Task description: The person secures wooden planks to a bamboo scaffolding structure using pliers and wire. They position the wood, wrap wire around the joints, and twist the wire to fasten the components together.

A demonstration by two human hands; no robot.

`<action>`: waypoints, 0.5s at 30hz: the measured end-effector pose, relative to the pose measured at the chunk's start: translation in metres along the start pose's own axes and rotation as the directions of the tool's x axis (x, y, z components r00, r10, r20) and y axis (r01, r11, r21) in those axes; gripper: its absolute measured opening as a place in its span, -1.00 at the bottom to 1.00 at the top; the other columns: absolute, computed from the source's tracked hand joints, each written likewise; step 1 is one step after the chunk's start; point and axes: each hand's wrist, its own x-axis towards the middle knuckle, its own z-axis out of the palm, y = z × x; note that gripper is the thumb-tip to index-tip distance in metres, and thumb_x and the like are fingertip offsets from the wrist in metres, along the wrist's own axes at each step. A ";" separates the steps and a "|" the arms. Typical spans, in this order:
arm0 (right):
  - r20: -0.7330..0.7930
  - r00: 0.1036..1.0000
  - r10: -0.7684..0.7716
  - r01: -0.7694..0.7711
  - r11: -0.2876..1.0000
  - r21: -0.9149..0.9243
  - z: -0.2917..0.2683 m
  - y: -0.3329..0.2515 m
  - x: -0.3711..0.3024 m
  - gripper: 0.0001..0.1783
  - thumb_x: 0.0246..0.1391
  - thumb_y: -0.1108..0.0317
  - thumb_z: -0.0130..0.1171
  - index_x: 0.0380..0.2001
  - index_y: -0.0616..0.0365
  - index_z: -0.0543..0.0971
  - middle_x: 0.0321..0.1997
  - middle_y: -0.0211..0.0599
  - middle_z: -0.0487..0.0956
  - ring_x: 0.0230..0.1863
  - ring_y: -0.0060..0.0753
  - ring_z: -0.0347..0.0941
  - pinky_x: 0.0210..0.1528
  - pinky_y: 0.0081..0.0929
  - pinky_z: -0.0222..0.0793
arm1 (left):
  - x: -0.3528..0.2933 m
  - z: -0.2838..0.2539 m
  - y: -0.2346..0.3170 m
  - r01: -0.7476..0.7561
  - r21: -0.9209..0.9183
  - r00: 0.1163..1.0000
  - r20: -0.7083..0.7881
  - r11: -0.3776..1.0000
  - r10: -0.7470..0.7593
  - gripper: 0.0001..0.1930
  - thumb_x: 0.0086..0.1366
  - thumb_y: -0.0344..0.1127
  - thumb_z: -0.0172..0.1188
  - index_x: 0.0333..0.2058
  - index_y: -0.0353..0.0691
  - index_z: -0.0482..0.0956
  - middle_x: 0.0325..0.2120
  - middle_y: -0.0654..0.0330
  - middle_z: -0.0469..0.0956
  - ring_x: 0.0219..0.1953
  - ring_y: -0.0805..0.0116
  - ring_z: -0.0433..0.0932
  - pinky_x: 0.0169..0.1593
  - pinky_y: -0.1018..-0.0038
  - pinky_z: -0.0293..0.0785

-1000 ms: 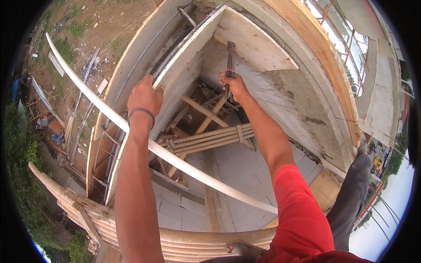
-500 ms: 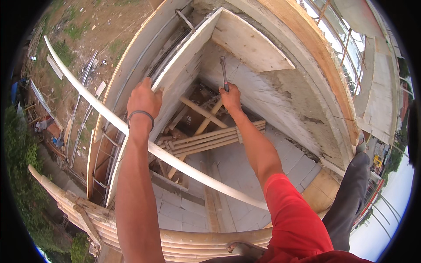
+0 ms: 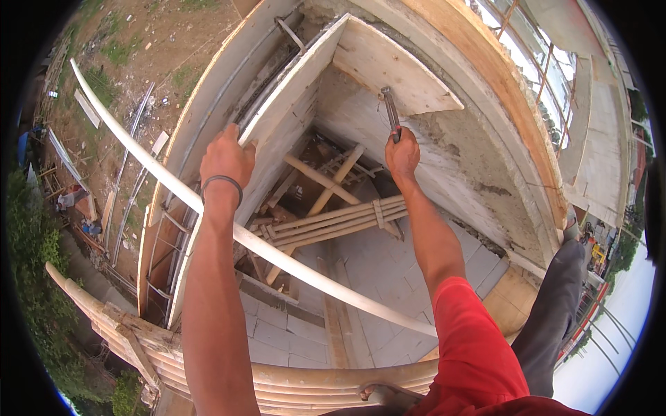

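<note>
My left hand (image 3: 227,163), with a dark band at its wrist, is closed over the top edge of an upright plywood panel (image 3: 284,104). In my right hand (image 3: 402,156) is a hammer (image 3: 391,111), gripped by its dark handle, its metal head pointing away from me. The hammer head is over the lower edge of a second plywood panel (image 3: 388,62), which meets the first at a corner; I cannot tell whether they touch. A long pale pole (image 3: 298,267) passes under my left forearm and slants down to the right.
Below lies a deep opening with crossed timbers (image 3: 326,184) and a bundle of bamboo poles (image 3: 333,222). Curved bamboo rails (image 3: 312,381) run along the near side. A rough concrete wall (image 3: 479,166) stands at right. Thin metal bars (image 3: 215,114) lie between boards at left.
My right hand has moved right with the hammer, away from the panel corner, and the hammer has turned. My left hand stays on the panel edge.
</note>
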 end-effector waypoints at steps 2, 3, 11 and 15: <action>0.136 0.989 0.055 -0.047 0.997 -0.060 -0.006 -0.011 0.002 -0.76 0.03 0.30 0.23 -0.27 0.20 0.56 -0.27 -0.04 0.58 -0.20 0.11 0.53 -0.15 -0.08 0.42 | -0.001 0.001 -0.005 0.010 0.000 1.000 0.006 1.000 -0.010 -0.64 0.20 -0.19 0.26 -0.12 -0.29 0.50 -0.15 -0.15 0.57 -0.10 -0.19 0.55 -0.03 0.04 0.47; 0.146 0.988 0.044 -0.039 0.999 -0.034 -0.006 -0.009 0.002 -0.76 0.04 0.28 0.23 -0.26 0.19 0.56 -0.26 -0.03 0.58 -0.20 0.12 0.53 -0.15 -0.07 0.42 | 0.000 0.000 -0.004 0.012 0.004 1.000 0.010 1.000 -0.012 -0.64 0.20 -0.19 0.26 -0.12 -0.29 0.50 -0.15 -0.15 0.57 -0.10 -0.19 0.55 -0.03 0.04 0.47; 0.104 0.992 0.076 -0.084 0.994 0.067 0.002 -0.002 0.001 -0.73 0.06 0.23 0.21 -0.22 0.16 0.57 -0.26 0.01 0.62 -0.19 0.13 0.54 -0.13 -0.03 0.41 | -0.001 0.002 -0.007 -0.012 -0.014 0.999 -0.030 1.000 0.011 -0.61 0.20 -0.16 0.26 -0.10 -0.30 0.49 -0.21 -0.21 0.58 -0.12 -0.25 0.53 -0.07 0.02 0.45; -0.059 0.994 0.091 -0.090 0.996 0.024 0.010 -0.002 -0.007 -0.72 0.04 0.28 0.22 -0.19 0.15 0.55 -0.26 -0.03 0.63 -0.22 0.12 0.55 -0.16 -0.03 0.43 | 0.000 0.003 -0.006 -0.028 -0.015 0.999 -0.029 1.000 0.027 -0.60 0.20 -0.16 0.25 -0.09 -0.30 0.49 -0.22 -0.21 0.58 -0.11 -0.25 0.53 -0.06 0.02 0.45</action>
